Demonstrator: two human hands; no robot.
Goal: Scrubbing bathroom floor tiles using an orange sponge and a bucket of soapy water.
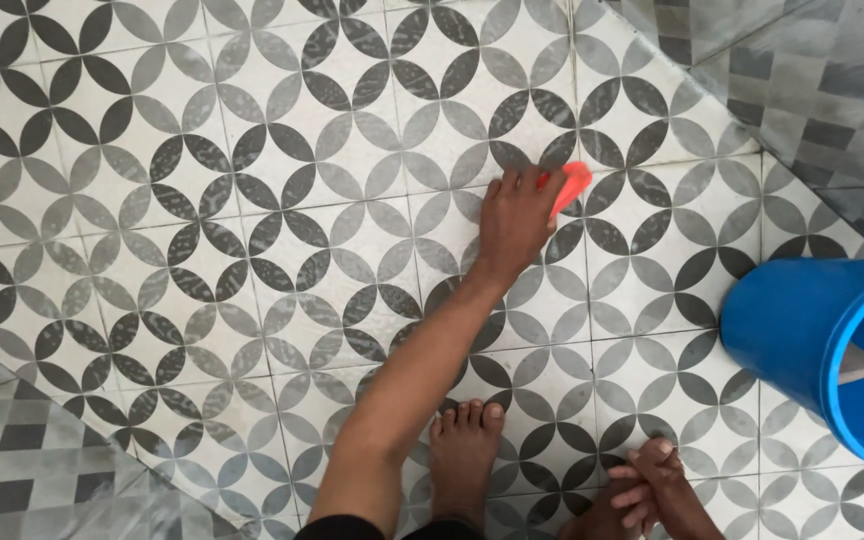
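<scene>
My left hand [514, 218] reaches forward, palm down on the patterned tile floor [252, 250], and grips a small orange-red scrubber [572, 182] that sticks out past its fingers on the right. The scrubber is pressed against the floor and looks slightly blurred. My right hand [655, 488] rests low at the bottom right on my leg, with its fingers curled together and nothing visible in them. My bare foot [464, 450] stands on the tiles between the two arms.
A blue bucket [792, 330] stands at the right edge, with a grey object [857, 365] showing inside it. Tiled walls with a grey checker pattern rise at the top right [812, 90] and the bottom left [22, 450].
</scene>
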